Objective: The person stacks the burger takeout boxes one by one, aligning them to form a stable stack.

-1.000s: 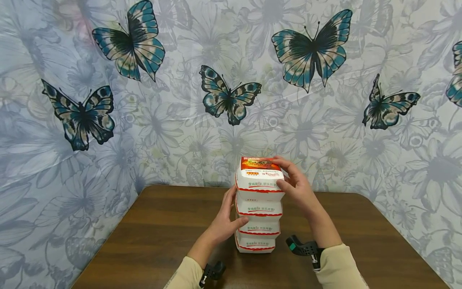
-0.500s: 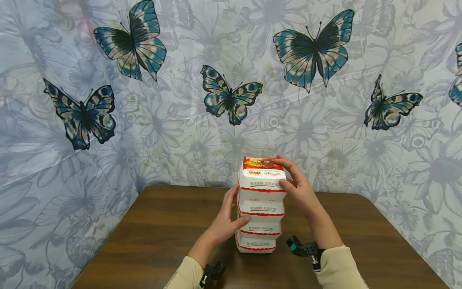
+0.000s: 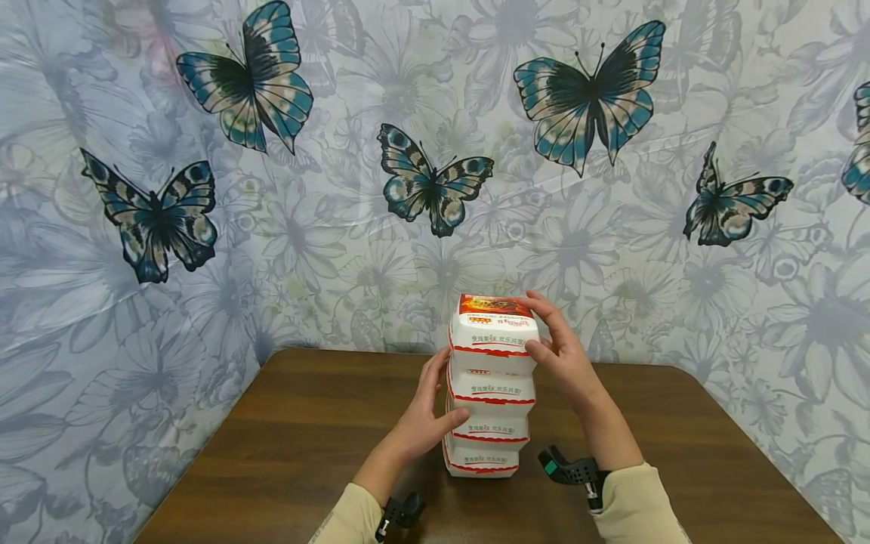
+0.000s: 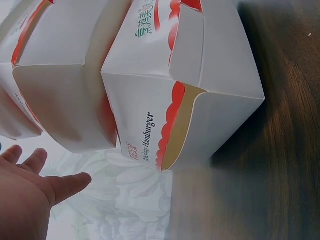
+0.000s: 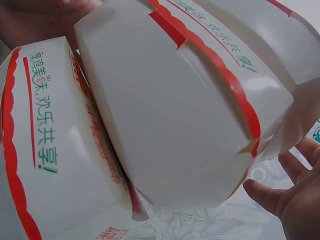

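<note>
Several white burger boxes with red scalloped edges stand stacked on the table; the top box (image 3: pixel 495 336) has a red burger picture on its lid. My left hand (image 3: pixel 424 423) is at the stack's left side, thumb in front of a lower box (image 3: pixel 485 428) and fingers along the side. In the left wrist view the bottom box (image 4: pixel 150 117) reads "Delicious Hamburger", and this hand's fingers look fairly straight. My right hand (image 3: pixel 560 351) touches the top box's right side, thumb at the front and forefinger at the lid edge. Its fingers are spread in the right wrist view.
The stack stands on a dark brown wooden table (image 3: pixel 326 423). Behind it hangs a pale floral cloth (image 3: pixel 326 249) with blue butterflies. Black camera mounts sit on both wrists, the right mount (image 3: pixel 571 465) near the stack's base.
The upper part of the stack has shifted slightly right, and the top boxes sit a little higher in view than half a second ago. My hands have stayed almost in place.
</note>
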Tool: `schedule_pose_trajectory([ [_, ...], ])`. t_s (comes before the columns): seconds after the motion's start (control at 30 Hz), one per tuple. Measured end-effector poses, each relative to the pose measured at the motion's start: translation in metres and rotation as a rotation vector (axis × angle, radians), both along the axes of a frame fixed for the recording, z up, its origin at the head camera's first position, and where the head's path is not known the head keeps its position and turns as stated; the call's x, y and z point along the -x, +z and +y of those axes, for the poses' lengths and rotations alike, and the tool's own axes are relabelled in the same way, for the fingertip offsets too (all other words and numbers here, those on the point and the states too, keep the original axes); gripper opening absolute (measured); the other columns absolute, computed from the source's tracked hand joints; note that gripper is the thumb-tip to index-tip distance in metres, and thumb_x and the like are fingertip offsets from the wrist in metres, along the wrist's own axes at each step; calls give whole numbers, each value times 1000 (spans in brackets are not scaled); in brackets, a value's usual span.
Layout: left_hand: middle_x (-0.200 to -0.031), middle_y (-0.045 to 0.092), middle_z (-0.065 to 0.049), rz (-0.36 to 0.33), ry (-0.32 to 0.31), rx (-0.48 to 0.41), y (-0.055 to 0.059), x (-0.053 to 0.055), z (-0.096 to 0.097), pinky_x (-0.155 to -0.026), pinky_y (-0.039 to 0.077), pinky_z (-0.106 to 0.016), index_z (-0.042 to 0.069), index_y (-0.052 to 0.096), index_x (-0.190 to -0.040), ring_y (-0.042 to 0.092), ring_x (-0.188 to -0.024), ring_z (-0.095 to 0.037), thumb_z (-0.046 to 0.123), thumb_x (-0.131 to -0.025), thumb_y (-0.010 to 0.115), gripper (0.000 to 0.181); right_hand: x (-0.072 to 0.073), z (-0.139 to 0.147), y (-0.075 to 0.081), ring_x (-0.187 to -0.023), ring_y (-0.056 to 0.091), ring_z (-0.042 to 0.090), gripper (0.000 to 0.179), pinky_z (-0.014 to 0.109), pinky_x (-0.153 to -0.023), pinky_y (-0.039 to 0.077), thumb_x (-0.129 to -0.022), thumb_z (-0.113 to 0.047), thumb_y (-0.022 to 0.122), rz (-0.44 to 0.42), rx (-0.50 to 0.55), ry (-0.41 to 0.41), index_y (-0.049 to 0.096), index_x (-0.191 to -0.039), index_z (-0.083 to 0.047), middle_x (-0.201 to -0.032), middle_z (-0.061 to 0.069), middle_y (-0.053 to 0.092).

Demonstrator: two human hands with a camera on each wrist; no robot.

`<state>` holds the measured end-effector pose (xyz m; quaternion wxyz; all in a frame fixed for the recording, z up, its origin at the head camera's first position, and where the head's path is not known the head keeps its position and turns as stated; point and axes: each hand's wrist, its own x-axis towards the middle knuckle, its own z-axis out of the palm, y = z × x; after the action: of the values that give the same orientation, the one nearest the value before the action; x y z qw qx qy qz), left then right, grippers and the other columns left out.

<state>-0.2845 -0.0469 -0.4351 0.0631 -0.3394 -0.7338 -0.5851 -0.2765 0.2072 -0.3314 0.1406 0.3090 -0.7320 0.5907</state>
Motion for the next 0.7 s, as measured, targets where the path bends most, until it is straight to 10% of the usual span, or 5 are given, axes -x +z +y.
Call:
schedule_pose_trajectory([
  [0.7,-164,13,4,17,-2,-15,-1,3,-3,-117,21,-65,34,9,-160,18,-153,-28,56,-92,64,91,-9,8,-20,-149,24,38,55,29,-107,40,-100,-5,47,-27,76,-72,34,-153,-11,-166,6,19],
])
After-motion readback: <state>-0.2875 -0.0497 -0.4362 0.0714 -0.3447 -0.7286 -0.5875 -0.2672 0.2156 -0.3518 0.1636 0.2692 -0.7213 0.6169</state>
